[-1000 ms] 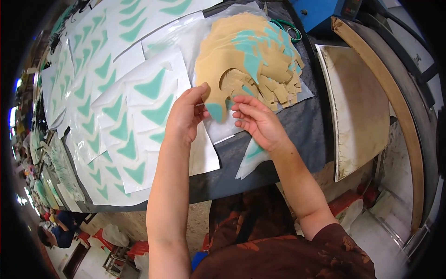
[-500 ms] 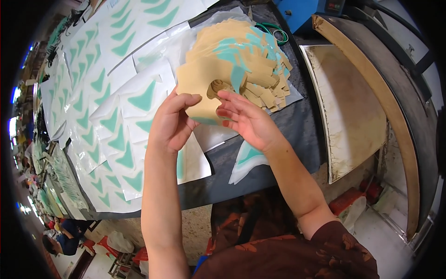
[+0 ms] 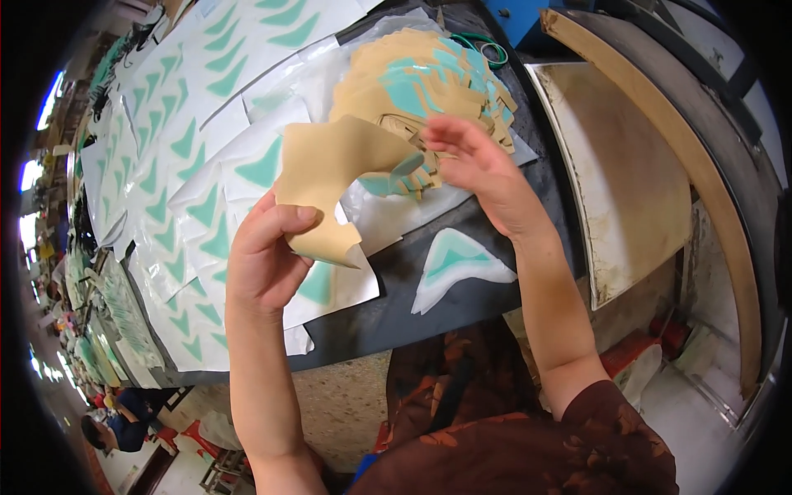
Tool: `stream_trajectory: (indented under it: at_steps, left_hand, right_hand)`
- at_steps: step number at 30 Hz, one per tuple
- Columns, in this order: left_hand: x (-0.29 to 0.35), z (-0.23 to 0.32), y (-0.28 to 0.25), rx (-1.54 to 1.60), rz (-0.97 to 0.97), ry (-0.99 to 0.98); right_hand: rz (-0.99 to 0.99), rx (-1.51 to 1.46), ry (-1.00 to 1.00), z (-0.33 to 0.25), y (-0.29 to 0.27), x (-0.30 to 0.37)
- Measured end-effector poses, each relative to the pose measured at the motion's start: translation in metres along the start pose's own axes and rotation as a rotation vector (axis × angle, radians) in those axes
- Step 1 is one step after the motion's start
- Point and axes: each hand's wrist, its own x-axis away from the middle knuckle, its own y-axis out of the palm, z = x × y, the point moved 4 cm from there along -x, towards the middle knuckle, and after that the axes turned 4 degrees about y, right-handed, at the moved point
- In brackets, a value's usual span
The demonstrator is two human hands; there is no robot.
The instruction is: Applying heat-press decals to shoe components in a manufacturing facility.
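Observation:
My left hand point(image 3: 272, 252) pinches the near end of a tan U-shaped cut piece point(image 3: 330, 153), thumb on top. The leather-like sheet bends upward and curls over at its right end, where a turquoise underside shows. Just right of that end, my right hand point(image 3: 478, 169) is raised with its fingers stretched out, holding nothing. Behind both hands lies a fanned pile of similar tan pieces point(image 3: 379, 62), several with turquoise patches. On the dark table, a small stack of white curved pieces with turquoise centres point(image 3: 458, 266) sits below my right hand.
White sheets point(image 3: 177, 214) bearing rows of turquoise curved shapes cover the table's left side. Green-handled scissors point(image 3: 493, 54) lie beyond the pile. A brown-stained board point(image 3: 619, 181) and a long curved wooden edge point(image 3: 685, 124) stand to the right. Another person point(image 3: 124, 421) is at lower left.
My right hand has come off the tan piece and moved right and up. My left hand has moved left with the piece, which has turned, and the white curved stack now shows fully.

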Motion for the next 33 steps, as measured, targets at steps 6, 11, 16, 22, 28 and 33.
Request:
stream_trajectory:
  at_steps: [6,11,16,22,28,33]
  left_hand:
    - [0.02,-0.008,0.002,0.014,-0.039,-0.002]
    - [0.036,-0.015,0.002,-0.04,-0.061,-0.029]
    - [0.05,-0.019,-0.003,-0.11,0.071,-0.09]
    - [0.07,-0.029,0.014,-0.316,0.107,-0.017]
    - [0.081,-0.034,0.012,-0.436,0.099,-0.022]
    - [0.086,-0.034,0.012,-0.424,0.102,-0.009]
  right_hand:
    - [-0.137,0.066,0.167,0.027,0.02,0.015]
    - [-0.131,-0.407,0.282,0.035,0.028,0.039]
    - [-0.128,-0.565,0.352,0.051,0.027,0.057]
    - [-0.035,-0.48,0.288,0.041,0.025,0.073]
    - [-0.069,-0.299,0.179,0.034,0.02,0.081]
    - [-0.129,-0.189,0.169,0.019,0.026,0.081]
